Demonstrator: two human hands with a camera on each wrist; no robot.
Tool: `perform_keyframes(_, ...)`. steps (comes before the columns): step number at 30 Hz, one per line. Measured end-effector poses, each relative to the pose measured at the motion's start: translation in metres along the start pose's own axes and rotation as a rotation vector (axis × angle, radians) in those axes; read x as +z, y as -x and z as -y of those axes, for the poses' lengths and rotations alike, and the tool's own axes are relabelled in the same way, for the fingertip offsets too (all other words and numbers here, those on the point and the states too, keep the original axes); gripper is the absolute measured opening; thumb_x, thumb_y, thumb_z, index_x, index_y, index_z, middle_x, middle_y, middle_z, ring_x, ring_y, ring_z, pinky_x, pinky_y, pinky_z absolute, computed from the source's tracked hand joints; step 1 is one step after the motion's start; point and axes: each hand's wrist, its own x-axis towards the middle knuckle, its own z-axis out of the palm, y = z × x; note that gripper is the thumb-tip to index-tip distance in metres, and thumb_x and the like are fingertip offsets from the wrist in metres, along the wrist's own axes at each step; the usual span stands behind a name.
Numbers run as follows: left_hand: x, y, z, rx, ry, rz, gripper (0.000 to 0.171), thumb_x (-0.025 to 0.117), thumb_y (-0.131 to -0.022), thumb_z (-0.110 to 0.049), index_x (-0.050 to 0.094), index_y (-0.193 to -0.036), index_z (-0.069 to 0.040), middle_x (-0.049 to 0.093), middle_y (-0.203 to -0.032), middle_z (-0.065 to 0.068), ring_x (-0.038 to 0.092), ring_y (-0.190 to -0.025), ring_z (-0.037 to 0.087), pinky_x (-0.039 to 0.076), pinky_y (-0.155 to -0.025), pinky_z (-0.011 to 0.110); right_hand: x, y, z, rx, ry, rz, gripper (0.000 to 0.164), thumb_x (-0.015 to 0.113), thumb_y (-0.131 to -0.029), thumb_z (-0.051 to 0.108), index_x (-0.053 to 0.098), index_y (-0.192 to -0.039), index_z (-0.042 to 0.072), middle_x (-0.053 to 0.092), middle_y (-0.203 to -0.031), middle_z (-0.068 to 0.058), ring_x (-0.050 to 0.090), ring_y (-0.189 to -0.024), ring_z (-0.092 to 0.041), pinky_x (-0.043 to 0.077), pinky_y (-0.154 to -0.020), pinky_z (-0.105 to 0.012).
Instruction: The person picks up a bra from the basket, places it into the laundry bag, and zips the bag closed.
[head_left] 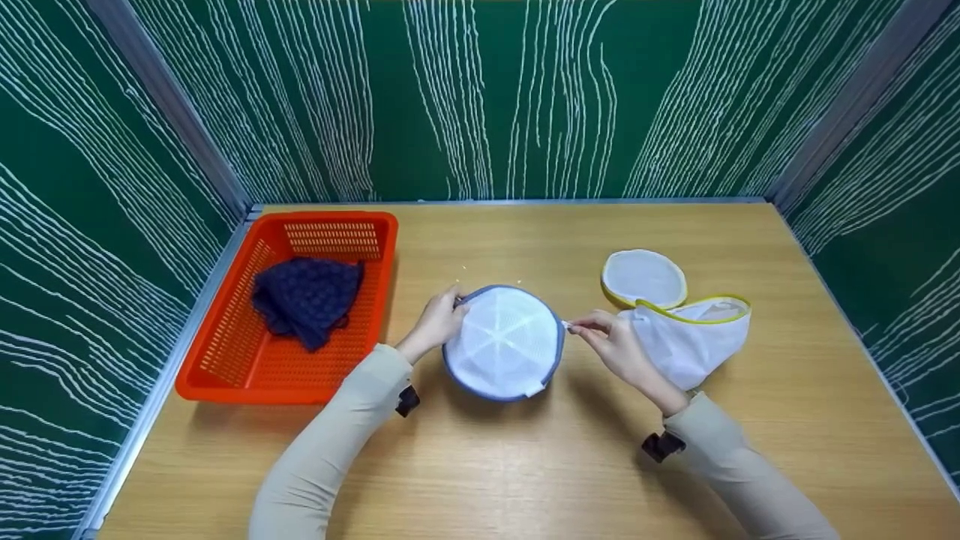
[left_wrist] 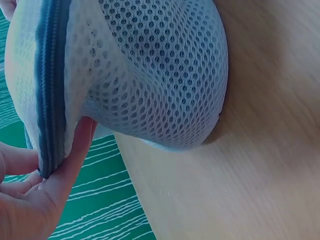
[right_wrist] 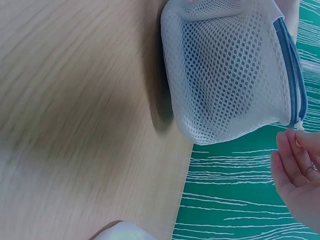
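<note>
A round white mesh laundry bag (head_left: 499,345) with a blue zipper rim stands on the table in front of me, its round top lying across the opening. My left hand (head_left: 439,322) pinches the rim on the left side, thumb on one face and fingers on the other. In the left wrist view the blue zipper (left_wrist: 50,90) runs down to those fingers with its teeth meshed. On the opposite side, my right hand (head_left: 611,345) pinches the small white zipper pull (right_wrist: 299,125) between thumb and fingertips. A white tag (head_left: 534,389) sticks out at the near rim.
An orange plastic basket (head_left: 285,394) at the left holds a crumpled dark blue cloth (head_left: 307,296). Right of my right hand lies another white mesh bag (head_left: 694,349) with yellow edging, its mouth open; a round yellow-edged panel (head_left: 645,277) lies just behind. Green, white-lined walls (head_left: 517,97) enclose the table.
</note>
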Motion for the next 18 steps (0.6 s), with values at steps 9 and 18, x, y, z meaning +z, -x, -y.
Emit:
perform_keyframes(9,0.002,0.005,-0.002,-0.093,0.040,-0.061,0.018,0.048,-0.088,-0.001,0.053,-0.103,0.008,0.058,-0.097,0.023,0.054,-0.092,0.031,0.044,-0.082,0.038,0.001,0.001,0.000,-0.028,0.032,-0.029,0.007,0.059,-0.075,-0.013,0.064,-0.080,-0.011,0.064,-0.074,-0.018,0.060,-0.070,-0.019,0.047,-0.066,-0.015)
perform_keyframes(18,0.041,-0.022,0.066,-0.069,-0.028,-0.204,0.010,0.052,-0.085,-0.006,0.053,-0.094,-0.001,0.059,-0.088,0.014,0.055,-0.083,0.024,0.044,-0.073,0.031,0.004,0.005,0.003,-0.007,0.008,-0.055,0.006,0.060,-0.075,-0.012,0.063,-0.080,-0.011,0.062,-0.074,-0.019,0.059,-0.071,-0.013,0.046,-0.066,-0.015)
